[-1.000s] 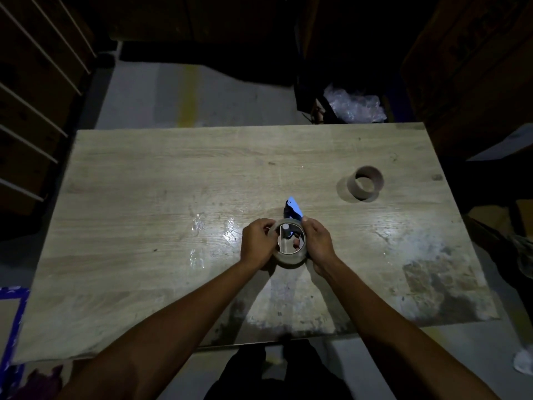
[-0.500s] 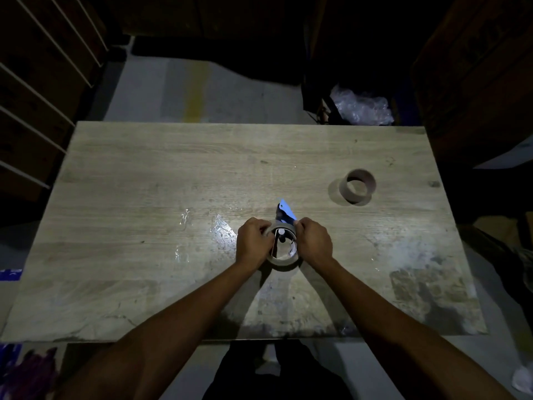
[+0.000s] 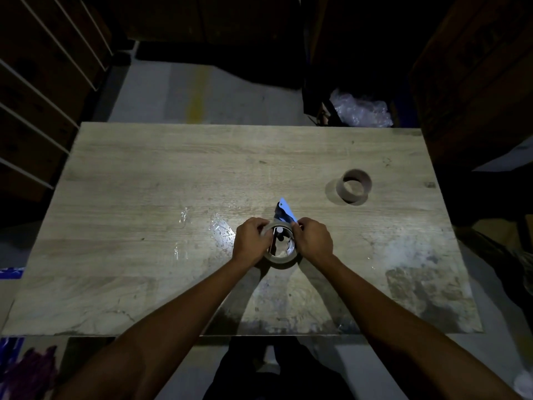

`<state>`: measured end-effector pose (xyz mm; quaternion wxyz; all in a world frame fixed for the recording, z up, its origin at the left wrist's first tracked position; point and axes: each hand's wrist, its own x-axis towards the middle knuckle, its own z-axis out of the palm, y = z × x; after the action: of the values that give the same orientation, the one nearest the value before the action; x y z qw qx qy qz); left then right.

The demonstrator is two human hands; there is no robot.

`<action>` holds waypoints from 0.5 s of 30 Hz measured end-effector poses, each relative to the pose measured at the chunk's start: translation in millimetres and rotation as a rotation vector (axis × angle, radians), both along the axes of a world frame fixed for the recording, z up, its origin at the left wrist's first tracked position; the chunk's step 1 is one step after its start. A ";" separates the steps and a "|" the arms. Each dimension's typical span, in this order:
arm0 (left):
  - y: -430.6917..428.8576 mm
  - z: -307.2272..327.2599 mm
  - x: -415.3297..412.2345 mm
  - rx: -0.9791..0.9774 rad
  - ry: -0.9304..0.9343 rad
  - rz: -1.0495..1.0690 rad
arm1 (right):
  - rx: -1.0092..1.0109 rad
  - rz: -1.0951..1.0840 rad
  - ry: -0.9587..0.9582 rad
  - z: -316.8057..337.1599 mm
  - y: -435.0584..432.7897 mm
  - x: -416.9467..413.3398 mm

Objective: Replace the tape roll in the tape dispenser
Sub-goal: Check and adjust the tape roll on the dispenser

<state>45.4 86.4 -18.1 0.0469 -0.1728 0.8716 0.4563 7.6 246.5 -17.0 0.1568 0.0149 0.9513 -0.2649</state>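
Both hands on tape roll, mid-surface. My left hand and right hand have fingers clamped on its rim. Blue dispenser sticks out just behind. Empty core well apart, far right.

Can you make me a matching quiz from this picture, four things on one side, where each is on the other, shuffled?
Things:
1. tape roll
2. empty cardboard core
3. blue dispenser part
4. crumpled clear plastic

Places:
A. alone on the table's far right
B. on the floor beyond the table
C. between both hands
D. sticking out just beyond the roll

Pairs: 1-C, 2-A, 3-D, 4-B
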 end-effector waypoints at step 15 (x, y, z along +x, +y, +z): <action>-8.7 2.3 -0.4 0.040 -0.033 -0.021 | 0.018 -0.062 -0.019 12.2 -5.1 6.5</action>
<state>45.0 77.7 -15.8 0.0695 -0.1704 0.8631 0.4703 14.1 241.4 -4.7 0.1575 0.0484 0.9512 -0.2608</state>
